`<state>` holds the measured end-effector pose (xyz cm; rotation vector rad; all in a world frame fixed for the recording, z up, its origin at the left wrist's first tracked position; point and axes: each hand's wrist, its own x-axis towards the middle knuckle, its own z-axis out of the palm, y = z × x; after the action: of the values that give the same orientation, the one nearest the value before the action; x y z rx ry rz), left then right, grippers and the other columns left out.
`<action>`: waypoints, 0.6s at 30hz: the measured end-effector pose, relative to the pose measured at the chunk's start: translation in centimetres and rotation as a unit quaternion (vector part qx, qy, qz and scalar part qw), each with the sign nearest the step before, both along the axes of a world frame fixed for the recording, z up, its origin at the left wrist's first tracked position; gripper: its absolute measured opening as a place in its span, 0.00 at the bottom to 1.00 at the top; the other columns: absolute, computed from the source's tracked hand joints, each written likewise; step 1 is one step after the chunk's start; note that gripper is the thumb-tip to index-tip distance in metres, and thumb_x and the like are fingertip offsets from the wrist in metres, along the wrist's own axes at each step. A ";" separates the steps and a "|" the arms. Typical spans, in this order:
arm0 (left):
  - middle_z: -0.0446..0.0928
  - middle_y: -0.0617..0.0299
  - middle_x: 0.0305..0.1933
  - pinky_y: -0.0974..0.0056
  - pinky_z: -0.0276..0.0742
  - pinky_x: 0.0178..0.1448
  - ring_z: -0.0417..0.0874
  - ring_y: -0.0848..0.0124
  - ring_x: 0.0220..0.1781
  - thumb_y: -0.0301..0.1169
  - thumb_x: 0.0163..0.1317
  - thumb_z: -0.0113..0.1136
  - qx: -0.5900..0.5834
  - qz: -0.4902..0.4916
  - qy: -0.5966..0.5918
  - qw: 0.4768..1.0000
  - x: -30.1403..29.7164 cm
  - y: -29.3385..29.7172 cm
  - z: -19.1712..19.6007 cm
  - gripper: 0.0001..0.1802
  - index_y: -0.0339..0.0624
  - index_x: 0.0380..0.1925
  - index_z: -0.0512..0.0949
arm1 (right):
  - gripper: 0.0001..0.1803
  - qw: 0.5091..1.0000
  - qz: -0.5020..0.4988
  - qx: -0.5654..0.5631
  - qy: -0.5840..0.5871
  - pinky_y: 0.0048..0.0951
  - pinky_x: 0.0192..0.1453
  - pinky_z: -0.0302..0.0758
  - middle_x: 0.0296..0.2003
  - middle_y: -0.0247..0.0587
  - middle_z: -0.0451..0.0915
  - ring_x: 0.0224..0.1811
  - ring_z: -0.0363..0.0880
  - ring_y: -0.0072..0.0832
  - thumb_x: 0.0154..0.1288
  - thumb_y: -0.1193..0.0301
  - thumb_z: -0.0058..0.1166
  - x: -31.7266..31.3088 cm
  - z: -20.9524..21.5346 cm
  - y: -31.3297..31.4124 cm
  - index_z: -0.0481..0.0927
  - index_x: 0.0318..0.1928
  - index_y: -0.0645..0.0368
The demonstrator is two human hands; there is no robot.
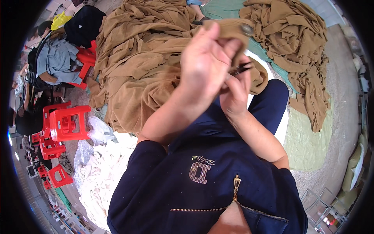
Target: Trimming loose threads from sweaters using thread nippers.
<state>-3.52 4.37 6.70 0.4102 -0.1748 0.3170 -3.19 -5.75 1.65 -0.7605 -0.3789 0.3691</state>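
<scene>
In front of my chest my left hand (204, 58) is raised and closed on part of a brown garment (255, 76), the cloth pinched between thumb and fingers. A dark round button (246, 29) shows on the cloth near the fingertips. Just below and to the right, my right hand (235, 91) is closed around small dark thread snips (244, 68), their pointed tips against the cloth. Both hands are slightly smeared by motion, and the fingers partly hide the snips. The rest of the garment hangs over my lap.
Large heaps of brown garments lie ahead (136, 58) and at the far right (292, 31). White cloth (105, 175) is piled at my left, beside clear plastic bags (100, 130). Red stools (70, 123) stand farther left, one under grey clothes (58, 58). Green sheeting (311, 144) covers floor at right.
</scene>
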 end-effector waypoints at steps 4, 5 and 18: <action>0.79 0.53 0.45 0.57 0.82 0.52 0.84 0.60 0.47 0.29 0.73 0.46 -0.007 -0.104 -0.006 0.995 -0.6 -3.8 1.2 0.07 0.38 0.41 0.72 | 0.13 0.983 -0.115 -0.141 0.011 0.21 0.39 0.74 0.34 0.30 0.77 0.34 0.77 0.18 0.56 0.80 0.51 0.0 1.5 -4.9 0.74 0.44 0.60; 0.77 0.45 0.53 0.55 0.81 0.58 0.82 0.57 0.54 0.29 0.72 0.45 0.072 -0.171 -0.033 0.982 -0.3 -3.7 0.8 0.13 0.31 0.50 0.72 | 0.12 0.977 -0.154 -0.149 -0.017 0.22 0.41 0.75 0.35 0.34 0.79 0.35 0.78 0.19 0.57 0.78 0.50 0.3 2.6 -6.1 0.75 0.44 0.62; 0.76 0.54 0.57 0.66 0.65 0.65 0.73 0.67 0.62 0.31 0.49 0.65 0.623 -0.203 0.192 0.731 5.8 8.2 -20.8 0.33 0.38 0.60 0.72 | 0.23 0.929 -0.330 -0.155 0.063 0.49 0.67 0.69 0.56 0.52 0.76 0.61 0.73 0.43 0.66 0.68 0.41 14.9 18.2 -48.8 0.72 0.58 0.67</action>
<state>2.31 12.57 -14.12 1.7434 -0.0389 -0.3990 11.67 -54.53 19.88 -1.1145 0.0742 -0.1644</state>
